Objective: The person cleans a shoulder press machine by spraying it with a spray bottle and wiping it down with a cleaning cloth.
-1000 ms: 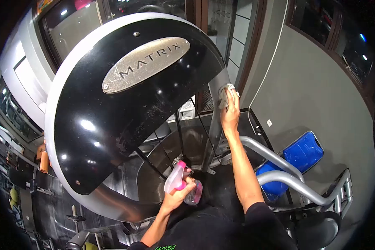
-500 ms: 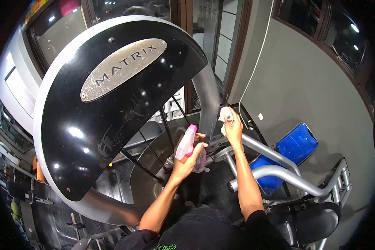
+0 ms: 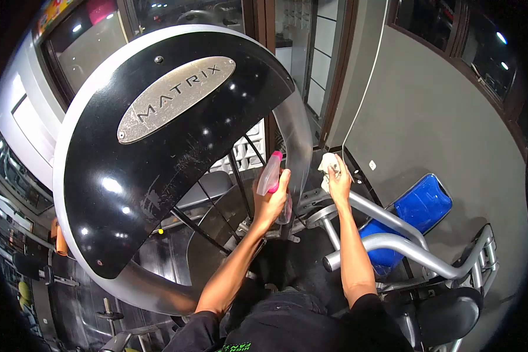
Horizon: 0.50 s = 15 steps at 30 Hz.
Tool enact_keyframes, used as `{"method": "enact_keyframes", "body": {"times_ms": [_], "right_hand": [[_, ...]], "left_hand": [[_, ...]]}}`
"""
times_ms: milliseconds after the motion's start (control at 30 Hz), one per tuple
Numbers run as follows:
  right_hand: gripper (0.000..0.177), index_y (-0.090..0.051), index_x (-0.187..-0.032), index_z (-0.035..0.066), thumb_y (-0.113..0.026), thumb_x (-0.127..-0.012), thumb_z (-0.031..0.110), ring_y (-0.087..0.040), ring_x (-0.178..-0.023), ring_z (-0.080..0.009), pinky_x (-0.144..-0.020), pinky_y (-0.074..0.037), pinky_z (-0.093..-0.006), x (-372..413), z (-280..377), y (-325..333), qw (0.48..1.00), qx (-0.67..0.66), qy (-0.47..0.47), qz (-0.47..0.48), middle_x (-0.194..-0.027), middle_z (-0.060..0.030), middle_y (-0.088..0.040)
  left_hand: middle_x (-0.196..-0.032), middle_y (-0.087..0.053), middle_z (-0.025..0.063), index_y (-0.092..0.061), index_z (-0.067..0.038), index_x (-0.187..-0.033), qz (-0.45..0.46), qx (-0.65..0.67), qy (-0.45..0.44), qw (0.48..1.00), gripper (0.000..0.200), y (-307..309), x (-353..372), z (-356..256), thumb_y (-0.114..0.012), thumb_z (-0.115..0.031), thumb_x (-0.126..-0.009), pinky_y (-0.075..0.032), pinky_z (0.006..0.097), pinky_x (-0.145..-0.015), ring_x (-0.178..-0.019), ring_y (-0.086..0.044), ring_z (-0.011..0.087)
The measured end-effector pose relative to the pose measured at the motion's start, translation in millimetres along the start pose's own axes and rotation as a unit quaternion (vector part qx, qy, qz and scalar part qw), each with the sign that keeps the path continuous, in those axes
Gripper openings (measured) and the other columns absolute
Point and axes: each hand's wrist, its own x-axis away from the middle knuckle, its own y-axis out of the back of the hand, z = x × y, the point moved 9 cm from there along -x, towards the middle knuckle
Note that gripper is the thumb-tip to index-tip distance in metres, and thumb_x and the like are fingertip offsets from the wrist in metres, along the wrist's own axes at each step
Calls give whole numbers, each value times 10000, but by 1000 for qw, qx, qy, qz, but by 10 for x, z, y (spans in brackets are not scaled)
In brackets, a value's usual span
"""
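Note:
My left hand is wrapped round a clear spray bottle with a pink part at its top. The bottle is tilted beside the silver curved frame of the machine. To the right, my right hand grips a crumpled whitish cloth between its fingers. The large black machine cover, with an oval MATRIX plate, fills the left side of the view.
A blue pad stands by the grey wall on the right. Silver tubes and a black seat lie nearer my right arm. Thin black rods run below the cover.
My left hand has risen with the bottle. My right hand and the cloth have shifted slightly right and down. The whole view has moved a little.

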Motion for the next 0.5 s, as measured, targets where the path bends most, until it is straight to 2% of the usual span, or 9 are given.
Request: {"method": "enact_keyframes", "body": {"times_ms": [33, 200, 300, 367, 433, 500], "right_hand": [[450, -528, -1304, 60, -625, -864, 65, -617, -1047, -314, -884, -482, -376, 4, -4, 17, 1000, 0, -1, -11, -1166, -184, -596], [451, -526, -1304, 61, -621, -863, 62, -607, -1063, -323, -891, -481, -374, 0, 24, 31, 1000, 7, 8, -8, -1187, -184, -583], [460, -516, -1313, 61, -616, -865, 59, -603, -1066, -327, -893, -480, -374, 3, 32, 1, 1000, 16, 14, 0, -1193, -183, -578], [470, -505, -1324, 62, -612, -866, 55, -602, -1066, -330, -894, -480, -374, 1, 96, -19, 999, 27, 30, 4, -1196, -184, -575], [496, -474, -1351, 62, -604, -872, 54, -595, -1075, -330, -902, -474, -374, 40, 214, -9, 998, 2, 49, -28, -1206, -185, -567], [508, -451, -1367, 50, -595, -881, 58, -576, -1103, -321, -925, -459, -379, 58, 284, -54, 999, -36, 15, -22, -1225, -183, -557]], "left_hand": [[-689, -579, 21, -612, -11, -942, -22, -24, -24, 999, 263, 24, -7, -108, -691, -254, -879, -460, 283, -515, -566, -551, 102], [-721, -573, 33, -597, -2, -966, 0, -31, 22, 999, 292, 64, 56, -213, -684, -269, -883, -456, 290, -536, -595, -549, 115], [-742, -568, 29, -588, -6, -969, -9, 3, -21, 1000, 288, 139, 107, -207, -684, -263, -884, -457, 276, -571, -625, -550, 110], [-739, -562, 18, -584, -10, -962, -64, -17, -94, 993, 276, 268, 169, -384, -684, -256, -884, -448, 262, -595, -638, -542, 102], [-748, -564, 8, -586, -11, -963, -48, -34, -82, 995, 246, 351, 191, -405, -676, -228, -891, -437, 250, -617, -656, -534, 94], [-759, -566, 5, -589, -5, -971, 14, -26, -60, 998, 213, 352, 220, -485, -662, -192, -900, -430, 247, -612, -655, -528, 90]]}}
